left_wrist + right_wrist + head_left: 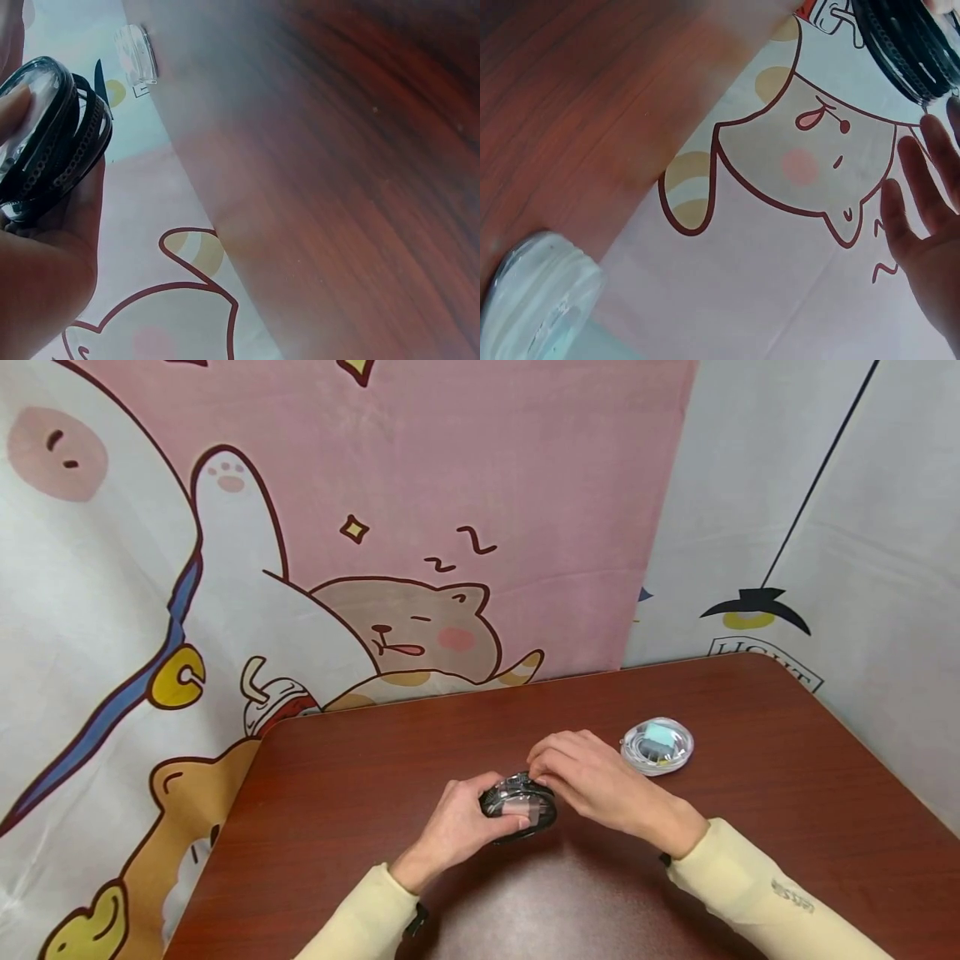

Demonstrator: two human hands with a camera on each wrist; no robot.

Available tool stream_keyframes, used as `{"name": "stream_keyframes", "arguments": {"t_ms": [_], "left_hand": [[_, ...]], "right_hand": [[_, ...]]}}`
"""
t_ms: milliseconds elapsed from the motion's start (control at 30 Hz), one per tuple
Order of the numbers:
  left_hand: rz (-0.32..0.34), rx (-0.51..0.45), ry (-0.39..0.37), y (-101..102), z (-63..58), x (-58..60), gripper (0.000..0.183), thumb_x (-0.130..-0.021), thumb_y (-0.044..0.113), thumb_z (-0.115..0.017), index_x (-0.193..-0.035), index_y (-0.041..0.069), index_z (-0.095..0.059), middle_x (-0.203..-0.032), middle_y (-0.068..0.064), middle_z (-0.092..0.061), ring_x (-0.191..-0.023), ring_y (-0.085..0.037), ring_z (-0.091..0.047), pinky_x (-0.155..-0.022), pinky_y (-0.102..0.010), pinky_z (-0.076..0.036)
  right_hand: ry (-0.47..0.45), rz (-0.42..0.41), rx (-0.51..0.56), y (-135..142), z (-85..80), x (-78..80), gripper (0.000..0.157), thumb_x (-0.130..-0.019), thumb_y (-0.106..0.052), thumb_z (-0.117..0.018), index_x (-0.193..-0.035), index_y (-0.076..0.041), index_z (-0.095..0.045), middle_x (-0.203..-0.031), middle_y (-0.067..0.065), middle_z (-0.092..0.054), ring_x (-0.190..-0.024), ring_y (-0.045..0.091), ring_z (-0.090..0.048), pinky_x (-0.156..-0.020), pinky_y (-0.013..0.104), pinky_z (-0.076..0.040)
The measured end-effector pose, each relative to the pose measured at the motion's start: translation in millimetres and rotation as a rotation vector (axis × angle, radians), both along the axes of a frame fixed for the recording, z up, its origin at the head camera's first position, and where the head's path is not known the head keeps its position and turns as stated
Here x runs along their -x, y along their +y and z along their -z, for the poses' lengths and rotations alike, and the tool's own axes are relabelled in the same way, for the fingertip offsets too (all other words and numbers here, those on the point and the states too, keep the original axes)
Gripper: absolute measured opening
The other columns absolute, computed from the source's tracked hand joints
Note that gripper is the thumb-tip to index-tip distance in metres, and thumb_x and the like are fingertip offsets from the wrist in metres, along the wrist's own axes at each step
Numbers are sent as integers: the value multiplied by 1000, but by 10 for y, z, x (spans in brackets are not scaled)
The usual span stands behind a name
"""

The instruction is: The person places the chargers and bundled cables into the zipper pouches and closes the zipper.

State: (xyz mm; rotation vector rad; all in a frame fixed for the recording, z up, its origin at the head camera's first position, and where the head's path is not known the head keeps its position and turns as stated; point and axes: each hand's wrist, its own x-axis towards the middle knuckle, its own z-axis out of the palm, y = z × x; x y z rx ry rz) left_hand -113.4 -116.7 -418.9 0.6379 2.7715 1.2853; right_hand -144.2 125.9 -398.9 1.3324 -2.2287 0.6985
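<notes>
A small round case (534, 817) with black edging and a clear face is held up over the table. Toothed black bands like a zipper run round its side in the left wrist view. My left hand (457, 818) grips it from the left, thumb across the clear face. My right hand (592, 777) has its fingertips at the upper right edge of the case and seems to pinch it there. In the right wrist view several fingers of this hand (937, 232) spread away from the case; the thumb is hidden. What lies inside is hard to make out.
A similar round case (681, 756), clear with whitish edging, lies on the brown table (360, 877) beyond my right hand. It holds something pale teal and grey. A cartoon-printed cloth (480, 460) hangs behind the table's back edge.
</notes>
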Motion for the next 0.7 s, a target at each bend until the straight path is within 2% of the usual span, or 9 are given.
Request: {"name": "stream_keyframes", "arguments": {"t_ms": [100, 200, 267, 400, 700], "left_hand": [[-2, -12, 2, 6, -8, -5, 29, -79, 33, -90, -98, 19, -74, -83, 13, -70, -73, -4, -62, -66, -23, -50], [-3, -25, 1, 8, -13, -7, 29, -79, 33, -90, -98, 20, -74, -84, 13, -71, -74, -4, -62, -67, -23, -51], [-3, -31, -1, 7, -15, -8, 28, -79, 33, -91, -97, 20, -74, -84, 13, -71, -74, -4, -63, -67, -23, -51], [-1, -32, 0, 1, -15, -10, 28, -78, 33, -91, -96, 21, -73, -84, 13, -71, -75, -5, -63, -67, -24, -51], [-5, -42, -22, -31, -7, -27, 29, -78, 33, -91, -98, 21, -74, -86, 12, -72, -76, -5, -64, -68, -24, -52]], "right_hand": [[71, 4, -2, 6, 6, 3, 4, -103, -19, -64, -104, -15, -67, -114, -3, -67, -108, 18, -63, -87, 39, -49], [122, 10, -9, 10, 6, -3, 23, -111, -27, -49, -104, -14, -66, -114, -2, -67, -110, 20, -63, -90, 41, -50], [141, 19, -20, 13, 5, -11, 29, -112, -30, -43, -104, -14, -66, -115, -1, -67, -112, 20, -63, -91, 41, -49], [161, 28, -41, 25, 4, -24, 32, -113, -30, -40, -105, -13, -66, -116, 0, -66, -115, 21, -62, -93, 42, -49], [132, 49, -82, 68, 10, -64, 37, -113, -32, -34, -105, -13, -65, -116, 0, -65, -119, 21, -60, -98, 44, -47]]}}
